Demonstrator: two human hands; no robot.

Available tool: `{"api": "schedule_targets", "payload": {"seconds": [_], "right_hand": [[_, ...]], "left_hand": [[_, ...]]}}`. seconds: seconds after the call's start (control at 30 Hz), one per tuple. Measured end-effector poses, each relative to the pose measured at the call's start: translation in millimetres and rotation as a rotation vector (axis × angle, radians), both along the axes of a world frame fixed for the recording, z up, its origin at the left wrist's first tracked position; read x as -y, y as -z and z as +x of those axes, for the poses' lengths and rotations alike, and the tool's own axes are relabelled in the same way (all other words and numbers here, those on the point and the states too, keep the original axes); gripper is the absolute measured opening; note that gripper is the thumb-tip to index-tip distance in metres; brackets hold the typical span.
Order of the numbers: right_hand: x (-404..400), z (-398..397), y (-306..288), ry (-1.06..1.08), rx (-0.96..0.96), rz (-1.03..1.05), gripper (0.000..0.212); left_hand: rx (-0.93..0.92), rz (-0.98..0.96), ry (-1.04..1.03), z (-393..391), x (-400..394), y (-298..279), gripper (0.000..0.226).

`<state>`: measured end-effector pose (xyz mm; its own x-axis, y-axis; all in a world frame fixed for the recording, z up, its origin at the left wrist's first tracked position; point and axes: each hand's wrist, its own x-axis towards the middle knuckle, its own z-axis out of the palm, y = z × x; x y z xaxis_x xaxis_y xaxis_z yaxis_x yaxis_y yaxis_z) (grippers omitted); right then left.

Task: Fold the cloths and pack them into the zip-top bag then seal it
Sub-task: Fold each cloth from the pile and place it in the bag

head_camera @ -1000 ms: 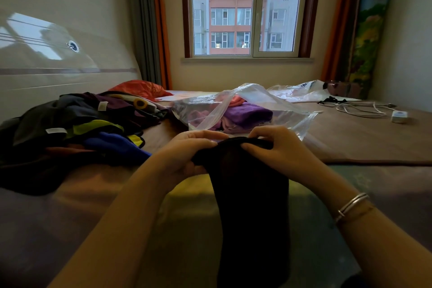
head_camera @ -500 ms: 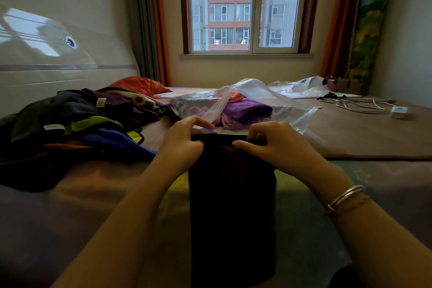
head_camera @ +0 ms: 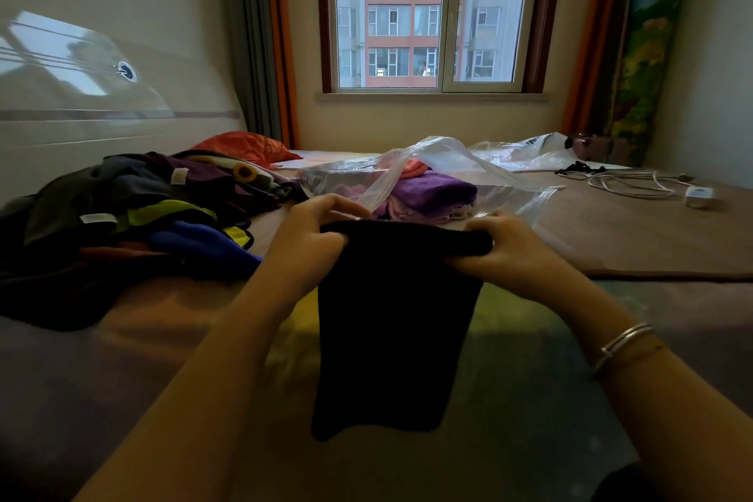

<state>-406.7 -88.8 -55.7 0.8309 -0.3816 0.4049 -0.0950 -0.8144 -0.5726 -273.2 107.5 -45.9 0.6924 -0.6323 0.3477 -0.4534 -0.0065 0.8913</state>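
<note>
A cloth hangs before the bag; a clothes pile lies left.

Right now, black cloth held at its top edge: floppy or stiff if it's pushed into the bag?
Likely floppy: the black cloth hangs limp below the left hand and right hand. Probably light; a pinch at each corner holds it. It may bunch against the zip-top bag, whose mouth sags.

Bed, cloth pile left, zip-top bag mid, white cable & charger right
</note>
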Motion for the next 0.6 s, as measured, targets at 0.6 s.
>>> {"api": "schedule_targets", "payload": {"seconds": [0.6], "right_hand": [[-2.9, -7.4, -2.3, -0.075, 0.142, 1.029, 0.024]], "left_hand": [[-0.908, -0.280, 0.205, 7.6, -8.9, 8.1, 0.049]]}}
